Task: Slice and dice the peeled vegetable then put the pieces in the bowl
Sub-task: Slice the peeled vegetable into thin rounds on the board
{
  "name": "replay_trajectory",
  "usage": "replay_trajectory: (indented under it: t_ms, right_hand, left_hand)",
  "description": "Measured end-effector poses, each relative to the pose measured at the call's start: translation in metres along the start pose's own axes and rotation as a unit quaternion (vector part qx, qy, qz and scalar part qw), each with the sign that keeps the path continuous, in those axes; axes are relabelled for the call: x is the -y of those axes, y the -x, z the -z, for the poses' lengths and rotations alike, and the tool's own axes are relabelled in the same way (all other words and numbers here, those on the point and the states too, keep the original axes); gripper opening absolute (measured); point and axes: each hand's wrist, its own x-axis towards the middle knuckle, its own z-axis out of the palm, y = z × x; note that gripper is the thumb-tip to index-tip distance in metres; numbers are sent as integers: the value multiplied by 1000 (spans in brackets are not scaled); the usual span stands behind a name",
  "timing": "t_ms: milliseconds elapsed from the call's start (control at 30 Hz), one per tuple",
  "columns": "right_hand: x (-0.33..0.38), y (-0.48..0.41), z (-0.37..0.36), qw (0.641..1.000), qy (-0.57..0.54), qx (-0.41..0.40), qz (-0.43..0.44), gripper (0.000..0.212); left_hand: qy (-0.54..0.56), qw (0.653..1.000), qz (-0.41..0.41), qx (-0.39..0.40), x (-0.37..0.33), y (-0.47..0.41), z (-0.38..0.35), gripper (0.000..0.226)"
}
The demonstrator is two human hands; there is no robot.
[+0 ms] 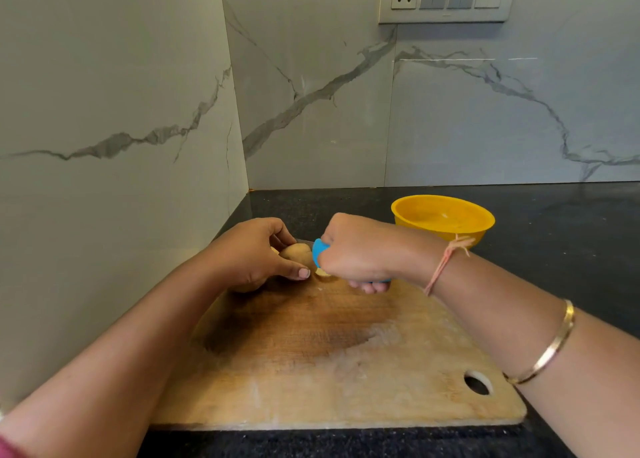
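Clearly the peeled vegetable [298, 254], pale tan and rounded, sits at the far left of the wooden cutting board [346, 371], pinned there by the left hand [254, 251], whose fingers curl over its top while the thumb presses its near side. The right hand [353, 250] is clenched in a full fist round the blue handle of the knife [320, 252], just right of the vegetable; the blade is mostly hidden between the two hands. A small pale piece [323, 272] lies on the board beside the right hand's knuckles. The yellow bowl [481, 229] stands on the dark countertop [554, 236], to the far right of the board, apart from it.

It looks firm and dense, stiff enough to resist the blade, and its peeled surface is probably damp and slick. Being round, it could roll under pressure, so it is best held from above with fingertips tucked back from the edge, and turned onto a cut flat face once there is one.
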Motion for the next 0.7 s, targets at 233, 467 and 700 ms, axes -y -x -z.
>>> replay_trajectory:
  t_ms: [233,467,700]
  right_hand:
    - [-5,19,-17,996,56,-59,38,38]
    - [-15,33,-36,995,51,-84,32,29]
    - [-14,27,-43,996,11,-93,13,37]
  left_hand:
    - [11,1000,7,12,0,-2,0,35]
    - [19,1000,10,20,0,-2,2,34]
    - [5,1000,-8,23,0,0,3,37]
